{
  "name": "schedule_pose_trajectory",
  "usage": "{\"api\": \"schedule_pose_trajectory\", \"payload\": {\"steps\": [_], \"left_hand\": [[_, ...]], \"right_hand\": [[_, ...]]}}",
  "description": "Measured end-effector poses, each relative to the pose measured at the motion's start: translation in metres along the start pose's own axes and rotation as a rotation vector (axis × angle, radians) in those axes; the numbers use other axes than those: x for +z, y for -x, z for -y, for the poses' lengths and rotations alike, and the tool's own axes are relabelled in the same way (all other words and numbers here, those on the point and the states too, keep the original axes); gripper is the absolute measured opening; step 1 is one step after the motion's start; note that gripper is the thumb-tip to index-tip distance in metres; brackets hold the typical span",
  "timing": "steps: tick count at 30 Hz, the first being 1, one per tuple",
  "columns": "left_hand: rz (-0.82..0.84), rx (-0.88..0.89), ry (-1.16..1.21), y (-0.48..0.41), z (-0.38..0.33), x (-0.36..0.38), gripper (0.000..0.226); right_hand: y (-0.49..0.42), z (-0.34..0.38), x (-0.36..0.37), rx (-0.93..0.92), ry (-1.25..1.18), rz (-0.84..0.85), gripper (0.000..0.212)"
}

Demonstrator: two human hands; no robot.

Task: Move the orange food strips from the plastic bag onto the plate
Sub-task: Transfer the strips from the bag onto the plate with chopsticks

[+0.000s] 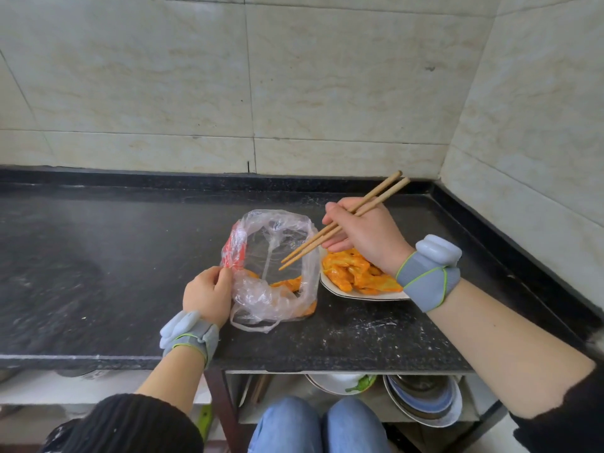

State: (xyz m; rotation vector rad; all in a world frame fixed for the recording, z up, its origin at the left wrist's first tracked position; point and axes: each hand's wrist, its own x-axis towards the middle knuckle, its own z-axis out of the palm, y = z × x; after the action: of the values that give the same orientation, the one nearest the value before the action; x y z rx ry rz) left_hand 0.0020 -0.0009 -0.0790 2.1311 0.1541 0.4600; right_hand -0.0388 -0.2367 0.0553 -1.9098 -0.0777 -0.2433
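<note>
A clear plastic bag [277, 243] with red print lies open on the dark counter. A few orange food strips [289, 283] remain in its near end. My left hand [207, 294] pinches the bag's left rim. My right hand [362, 233] grips a pair of wooden chopsticks [340, 223], whose empty tips hang over the bag's opening. To the right of the bag stands a white plate [330, 286] piled with orange strips [356, 273], partly hidden under my right wrist.
The black stone counter [130, 256] runs left and meets tiled walls at the back and right. Under its front edge sits a shelf with stacked bowls [421, 400] and plates. My knees [313, 426] are below the counter.
</note>
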Motion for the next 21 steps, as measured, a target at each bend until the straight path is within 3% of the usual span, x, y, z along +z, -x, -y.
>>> {"api": "schedule_pose_trajectory", "payload": {"steps": [5,15,21], "left_hand": [[-0.017,0.0,0.024,-0.001,0.002,0.0,0.041],[-0.01,0.005,0.001,-0.003,0.005,0.004,0.025],[-0.014,0.006,0.0,-0.002,0.004,0.003,0.031]], "right_hand": [[-0.002,0.0,-0.001,0.029,0.058,0.165,0.026],[0.006,-0.002,0.004,-0.055,0.196,0.192,0.026],[0.011,-0.002,0.006,-0.099,0.239,0.224,0.021]]}}
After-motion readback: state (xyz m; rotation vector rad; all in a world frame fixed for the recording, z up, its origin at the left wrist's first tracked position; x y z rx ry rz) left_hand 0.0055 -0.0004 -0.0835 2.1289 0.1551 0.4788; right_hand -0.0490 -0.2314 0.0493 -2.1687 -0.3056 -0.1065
